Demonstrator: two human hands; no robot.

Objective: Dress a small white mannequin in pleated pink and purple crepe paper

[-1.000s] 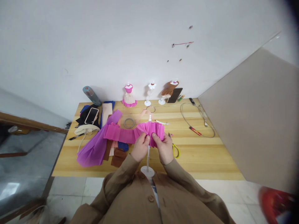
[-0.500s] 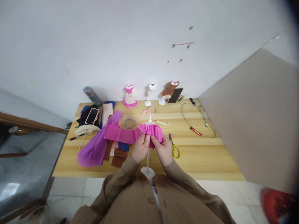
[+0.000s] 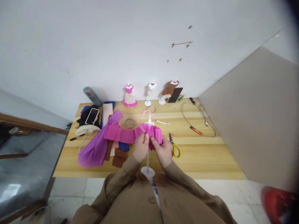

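Observation:
A long pink strip of crepe paper (image 3: 127,136) is gathered into pleats at its right end, in front of a small white mannequin stand (image 3: 147,171). My left hand (image 3: 140,147) pinches the pleats from the left, thumb on top. From the right, my right hand (image 3: 163,151) pinches the same gathers, its thumb close to the left one. The strip's flat end trails left over a purple sheet (image 3: 93,151). Most of the mannequin's torso is hidden behind the pink pleats. Yellow-handled scissors (image 3: 176,150) lie just right of my right hand.
Three small mannequins stand along the wall, one in a pink and cream dress (image 3: 129,96). A blue bottle (image 3: 92,95), a phone (image 3: 92,116) and folded paper pieces (image 3: 119,158) sit on the left. A tape ring (image 3: 129,123) and a looped cable (image 3: 213,124) lie on the wooden table.
The pleats between my fingers have bunched tighter and fan out more at the top. Both hands keep their pinch in nearly the same place.

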